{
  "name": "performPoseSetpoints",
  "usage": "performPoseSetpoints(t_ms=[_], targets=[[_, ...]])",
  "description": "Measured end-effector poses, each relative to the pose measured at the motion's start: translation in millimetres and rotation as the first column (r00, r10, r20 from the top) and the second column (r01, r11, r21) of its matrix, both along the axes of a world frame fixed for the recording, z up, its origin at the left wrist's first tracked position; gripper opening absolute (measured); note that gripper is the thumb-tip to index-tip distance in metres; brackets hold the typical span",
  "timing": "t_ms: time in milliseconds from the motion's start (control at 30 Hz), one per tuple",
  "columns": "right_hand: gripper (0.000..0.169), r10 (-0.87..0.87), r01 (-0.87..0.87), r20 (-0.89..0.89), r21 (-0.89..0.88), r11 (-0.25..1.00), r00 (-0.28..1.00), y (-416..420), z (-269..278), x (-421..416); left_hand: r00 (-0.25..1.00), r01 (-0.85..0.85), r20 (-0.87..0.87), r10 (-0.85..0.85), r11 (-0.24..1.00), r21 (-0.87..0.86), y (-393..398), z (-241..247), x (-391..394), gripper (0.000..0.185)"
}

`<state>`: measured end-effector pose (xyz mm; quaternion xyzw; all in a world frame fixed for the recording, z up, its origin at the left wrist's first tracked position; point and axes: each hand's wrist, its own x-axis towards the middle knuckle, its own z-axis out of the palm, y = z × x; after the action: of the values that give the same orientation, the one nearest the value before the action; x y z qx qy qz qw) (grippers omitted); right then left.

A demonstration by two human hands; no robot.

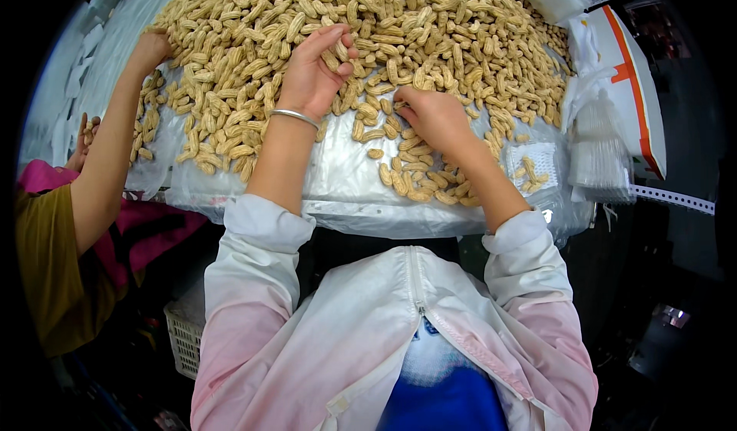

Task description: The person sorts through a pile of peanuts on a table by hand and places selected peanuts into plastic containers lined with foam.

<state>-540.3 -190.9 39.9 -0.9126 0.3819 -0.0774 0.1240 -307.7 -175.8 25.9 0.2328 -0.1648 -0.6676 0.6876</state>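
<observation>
A broad heap of unshelled peanuts (368, 22) covers most of the plastic-lined table. My left hand (315, 74), with a silver bangle at the wrist, is turned palm up over the heap. Its curled fingers hold a few peanuts (330, 61). To its right, my right hand (436, 119) is lowered palm down, thumb and fingertips pinched around a peanut (399, 105) that is mostly hidden. Between my forearms, looser peanuts (410, 180) lie near the table's front edge on clear plastic sheeting (339, 169).
At left, a co-worker's hand (151, 50) reaches the heap; their other hand (86, 137) holds peanuts. Stacked clear plastic packaging (601, 149) and a white box with orange tape (625, 85) stand at right. A white mesh pad (544, 163) bears several peanuts. A plastic crate (185, 342) sits below.
</observation>
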Motion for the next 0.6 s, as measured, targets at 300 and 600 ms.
performPoseSetpoints(t_ms=[300, 600], targets=[[0.016, -0.686, -0.151, 0.371, 0.921, 0.36, 0.626, 6, 32, -15, 0.999, 0.007, 0.047, -0.007, 1.0, -0.005, 0, 1, -5, 0.018], [0.022, -0.028, 0.025, 0.017, 0.163, 0.986, 0.999, 4, -3, 11, 0.983, -0.046, 0.176, 0.043, 0.999, 0.013, 0, 6, -3, 0.018]])
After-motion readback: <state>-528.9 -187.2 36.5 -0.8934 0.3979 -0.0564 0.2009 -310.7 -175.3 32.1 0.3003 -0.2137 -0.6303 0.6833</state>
